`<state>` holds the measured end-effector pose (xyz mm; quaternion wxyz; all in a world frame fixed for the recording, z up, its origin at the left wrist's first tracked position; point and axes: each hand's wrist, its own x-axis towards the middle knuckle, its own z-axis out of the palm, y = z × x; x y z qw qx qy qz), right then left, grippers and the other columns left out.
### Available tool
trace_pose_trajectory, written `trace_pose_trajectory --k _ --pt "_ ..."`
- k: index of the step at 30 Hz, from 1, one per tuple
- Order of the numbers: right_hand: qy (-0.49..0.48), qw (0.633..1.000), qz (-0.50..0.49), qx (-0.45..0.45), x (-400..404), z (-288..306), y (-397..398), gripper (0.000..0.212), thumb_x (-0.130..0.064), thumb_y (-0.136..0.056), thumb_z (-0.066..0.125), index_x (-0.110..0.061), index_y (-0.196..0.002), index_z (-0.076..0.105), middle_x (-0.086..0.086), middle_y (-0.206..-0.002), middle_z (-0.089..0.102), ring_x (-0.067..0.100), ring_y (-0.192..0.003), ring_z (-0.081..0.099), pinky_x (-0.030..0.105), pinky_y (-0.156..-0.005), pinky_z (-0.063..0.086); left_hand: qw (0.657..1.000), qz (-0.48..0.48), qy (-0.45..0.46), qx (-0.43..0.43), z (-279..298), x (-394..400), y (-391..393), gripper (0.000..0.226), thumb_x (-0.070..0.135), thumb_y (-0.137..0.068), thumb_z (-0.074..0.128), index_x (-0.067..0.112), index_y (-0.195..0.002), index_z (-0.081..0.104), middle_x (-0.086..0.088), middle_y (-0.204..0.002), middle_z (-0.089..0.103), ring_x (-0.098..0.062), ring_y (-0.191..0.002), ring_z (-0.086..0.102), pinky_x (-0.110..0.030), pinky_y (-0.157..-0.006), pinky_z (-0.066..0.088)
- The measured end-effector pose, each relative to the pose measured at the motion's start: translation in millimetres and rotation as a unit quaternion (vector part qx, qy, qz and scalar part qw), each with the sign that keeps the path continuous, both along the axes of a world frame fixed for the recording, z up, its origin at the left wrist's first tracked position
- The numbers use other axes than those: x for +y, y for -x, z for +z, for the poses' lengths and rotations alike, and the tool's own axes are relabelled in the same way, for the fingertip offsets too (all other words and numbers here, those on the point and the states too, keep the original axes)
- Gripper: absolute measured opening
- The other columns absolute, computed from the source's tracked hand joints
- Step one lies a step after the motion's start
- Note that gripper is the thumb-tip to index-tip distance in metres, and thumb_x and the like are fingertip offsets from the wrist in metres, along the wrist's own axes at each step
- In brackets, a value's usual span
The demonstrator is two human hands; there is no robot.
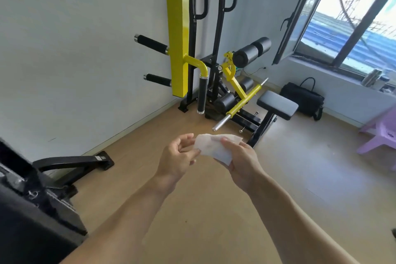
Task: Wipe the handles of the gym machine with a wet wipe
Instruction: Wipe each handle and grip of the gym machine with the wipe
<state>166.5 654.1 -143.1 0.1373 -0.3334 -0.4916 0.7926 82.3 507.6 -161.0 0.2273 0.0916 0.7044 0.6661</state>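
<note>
Gym machine (216,66) against the wall, bench (277,104) right of it, probably a bag (303,97) behind

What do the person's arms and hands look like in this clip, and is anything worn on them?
Both forearms enter from the bottom edge and are bare as far as the frame shows: no sleeves in view. The left hand and the right hand wear no gloves, and no watch, bracelet or ring is visible on the sides facing the camera. No markings or cables show.
</note>
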Motion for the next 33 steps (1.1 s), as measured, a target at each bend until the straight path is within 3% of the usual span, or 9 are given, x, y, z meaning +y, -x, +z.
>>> trace_pose_trajectory --k 6,9,14,17,19,22,25,28,33 --pt "-0.041 0.991 -0.122 -0.019 51.5 -3.7 89.6 0.02 -0.033 -0.091 0.071 -0.014 -0.098 0.075 0.012 -0.104 0.073 0.029 -0.099 0.069 0.044 -0.092 0.058 0.992 -0.016 0.062 0.105 7.5 46.0 80.0 0.036 0.023 -0.09 0.069 0.032 -0.125 0.063 0.017 -0.122 0.065 0.001 -0.112 0.061 -0.026 -0.097 0.051" --pt "-0.098 0.986 -0.133 -0.013 74.9 -1.5 136.9 0.025 -0.041 -0.093 0.066 -0.022 -0.079 0.074 0.003 -0.087 0.071 0.023 -0.085 0.064 0.036 -0.08 0.053 0.987 -0.023 0.066 0.145 17.3 75.1 117.9 0.038 0.027 -0.094 0.065 0.031 -0.131 0.059 0.016 -0.128 0.062 0.0 -0.116 0.058 -0.024 -0.099 0.048" --pt "-0.158 0.987 -0.015 0.024 96.1 -2.6 193.9 0.039 -0.037 -0.103 0.048 -0.009 -0.089 0.072 -0.009 -0.072 0.059 0.001 -0.068 0.052 0.025 -0.065 0.04 0.985 0.019 0.061 0.162 40.8 120.3 170.8 0.045 0.022 -0.091 0.069 0.02 -0.135 0.056 0.007 -0.128 0.063 -0.005 -0.108 0.063 -0.009 -0.08 0.045" --pt "-0.103 0.99 0.03 0.093 100.9 -23.0 200.4 0.029 -0.024 -0.104 0.043 -0.019 -0.097 0.071 -0.025 -0.088 0.07 -0.015 -0.087 0.061 0.02 -0.089 0.044 0.979 0.014 0.093 0.182 48.1 138.9 193.3 0.04 0.025 -0.092 0.067 0.022 -0.131 0.058 0.009 -0.124 0.063 -0.007 -0.113 0.061 -0.011 -0.084 0.042" --pt "-0.141 0.983 0.028 0.116 106.7 -29.4 204.6 0.026 -0.026 -0.102 0.05 -0.025 -0.11 0.075 -0.016 -0.111 0.074 -0.004 -0.108 0.064 0.021 -0.095 0.047 0.973 0.023 0.114 0.197 50.0 147.5 204.1 0.034 0.027 -0.093 0.066 0.021 -0.126 0.062 0.007 -0.122 0.068 -0.006 -0.112 0.061 -0.005 -0.081 0.039" --pt "-0.238 0.969 0.008 0.06 121.0 -28.1 219.2 0.007 -0.033 -0.089 0.074 -0.038 -0.094 0.074 -0.011 -0.096 0.076 0.003 -0.093 0.07 0.025 -0.078 0.057 0.97 0.022 0.13 0.205 47.5 154.5 214.1 0.029 0.033 -0.092 0.066 0.023 -0.119 0.066 0.009 -0.115 0.071 -0.003 -0.105 0.063 -0.005 -0.077 0.04" --pt "-0.288 0.957 -0.002 0.029 128.4 -30.8 233.6 0.034 -0.033 -0.076 0.086 -0.041 -0.104 0.069 -0.011 -0.096 0.074 0.006 -0.09 0.069 0.028 -0.078 0.058 0.963 0.006 0.148 0.224 41.1 158.2 223.1 0.025 0.041 -0.089 0.069 0.024 -0.107 0.073 0.012 -0.105 0.074 0.004 -0.095 0.065 -0.006 -0.071 0.043" --pt "-0.368 0.929 0.025 0.011 126.3 -37.7 243.6 0.039 -0.035 -0.081 0.081 -0.042 -0.117 0.069 -0.017 -0.098 0.069 0.002 -0.09 0.065 0.019 -0.076 0.052 0.962 -0.004 0.15 0.226 37.6 159.7 231.3 0.029 0.045 -0.086 0.071 0.022 -0.102 0.076 0.012 -0.092 0.073 0.013 -0.082 0.063 0.001 -0.064 0.042" --pt "-0.47 0.88 0.062 -0.031 120.4 -55.5 248.2 0.03 -0.049 -0.092 0.062 -0.041 -0.121 0.062 -0.018 -0.109 0.067 0.01 -0.098 0.062 0.036 -0.085 0.053 0.959 -0.028 0.15 0.24 34.6 155.6 244.6 0.032 0.047 -0.083 0.072 0.023 -0.103 0.078 0.008 -0.097 0.076 0.004 -0.086 0.065 -0.005 -0.068 0.043"
